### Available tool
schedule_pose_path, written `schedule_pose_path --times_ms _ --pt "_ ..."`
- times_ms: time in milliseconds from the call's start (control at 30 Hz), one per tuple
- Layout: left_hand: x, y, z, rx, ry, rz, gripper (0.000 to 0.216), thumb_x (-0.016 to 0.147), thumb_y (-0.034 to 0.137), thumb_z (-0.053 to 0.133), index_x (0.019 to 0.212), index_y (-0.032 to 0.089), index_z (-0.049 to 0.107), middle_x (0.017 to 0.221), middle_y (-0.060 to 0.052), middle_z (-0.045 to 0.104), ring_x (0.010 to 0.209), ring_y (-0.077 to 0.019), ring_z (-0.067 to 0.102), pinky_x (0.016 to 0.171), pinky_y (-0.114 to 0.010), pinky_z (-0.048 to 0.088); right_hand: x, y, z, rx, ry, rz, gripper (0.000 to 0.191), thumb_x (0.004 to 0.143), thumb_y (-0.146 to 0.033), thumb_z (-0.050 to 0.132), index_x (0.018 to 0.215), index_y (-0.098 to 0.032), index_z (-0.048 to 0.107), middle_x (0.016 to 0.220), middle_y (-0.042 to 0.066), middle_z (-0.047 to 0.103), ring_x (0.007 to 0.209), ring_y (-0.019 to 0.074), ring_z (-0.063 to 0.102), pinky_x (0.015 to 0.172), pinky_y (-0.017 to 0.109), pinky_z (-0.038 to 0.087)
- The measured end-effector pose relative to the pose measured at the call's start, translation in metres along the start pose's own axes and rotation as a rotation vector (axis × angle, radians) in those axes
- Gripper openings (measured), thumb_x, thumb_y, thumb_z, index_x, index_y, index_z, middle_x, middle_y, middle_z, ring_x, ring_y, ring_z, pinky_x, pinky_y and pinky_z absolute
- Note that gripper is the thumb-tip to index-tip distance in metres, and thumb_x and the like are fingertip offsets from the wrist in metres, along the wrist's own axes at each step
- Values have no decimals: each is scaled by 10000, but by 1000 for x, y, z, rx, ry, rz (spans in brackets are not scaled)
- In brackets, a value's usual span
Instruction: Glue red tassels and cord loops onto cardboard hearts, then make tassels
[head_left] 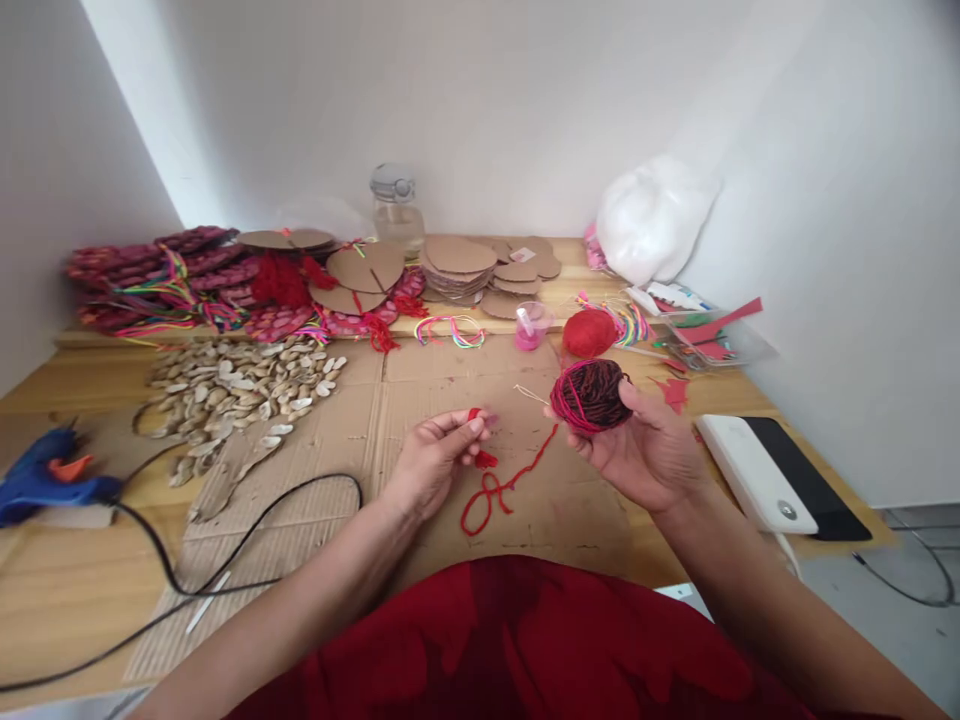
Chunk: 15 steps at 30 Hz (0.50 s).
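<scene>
My right hand (645, 450) holds a round piece wrapped in dark and red yarn (591, 395), with a thin needle or pin sticking out to its left. My left hand (435, 455) is closed in a pinch on a strand of red yarn (499, 490). The strand hangs down and curls in loops on the cardboard sheet (420, 400) between my hands. A ball of red yarn (589, 332) lies just behind the wrapped piece.
A blue glue gun (45, 475) with a black cord (225, 550) lies at the left. Seed shells (232, 385) are heaped behind it. Cardboard discs (465, 265), finished red pieces (187, 275), a jar (396, 210), a white bag (652, 220) and a power bank (757, 475) line the back and right.
</scene>
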<state>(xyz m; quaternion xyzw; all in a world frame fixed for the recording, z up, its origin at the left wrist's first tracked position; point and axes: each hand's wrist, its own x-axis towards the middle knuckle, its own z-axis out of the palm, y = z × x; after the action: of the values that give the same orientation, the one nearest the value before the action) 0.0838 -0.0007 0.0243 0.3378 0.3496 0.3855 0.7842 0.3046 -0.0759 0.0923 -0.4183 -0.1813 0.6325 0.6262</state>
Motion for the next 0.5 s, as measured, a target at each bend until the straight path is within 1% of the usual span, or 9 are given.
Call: schedule_pose_path --times_ms 100,233,300,400,500 --pt "-1 0 1 13 -7 13 398 619 359 930 888 116 765 757 -39 707 561 -36 548 498 -130 386 5 18 12 25 20 30 327 770 -393 784 1056 -243 734 1019 39 784 893 224 738 621 254 599" --pt "-2 -2 3 40 -30 12 439 615 389 923 898 94 763 734 -44 701 548 -43 533 496 -156 376 13 38 23 58 43 -9 351 709 -334 866 1021 -249 728 1040 5 776 905 179 719 733 266 609" --pt "-3 -3 4 55 -46 16 436 626 410 911 890 97 758 733 -40 696 552 -46 526 503 -169 375 15 47 27 56 24 -9 335 704 -309 878 997 -248 727 1029 -3 776 892 162 711 743 265 607" --pt "-2 -4 4 75 -50 53 418 625 421 904 860 111 751 725 -26 686 557 -52 519 515 -184 376 18 60 32 37 -10 2 274 732 -278 863 969 -251 727 1004 -14 774 898 143 703 766 257 600" --pt "-1 -4 3 119 -17 105 411 628 430 896 854 121 749 685 -11 668 545 -57 500 520 -196 377 19 71 36 12 14 -8 309 710 -227 878 971 -265 717 999 -27 768 915 140 697 785 261 593"
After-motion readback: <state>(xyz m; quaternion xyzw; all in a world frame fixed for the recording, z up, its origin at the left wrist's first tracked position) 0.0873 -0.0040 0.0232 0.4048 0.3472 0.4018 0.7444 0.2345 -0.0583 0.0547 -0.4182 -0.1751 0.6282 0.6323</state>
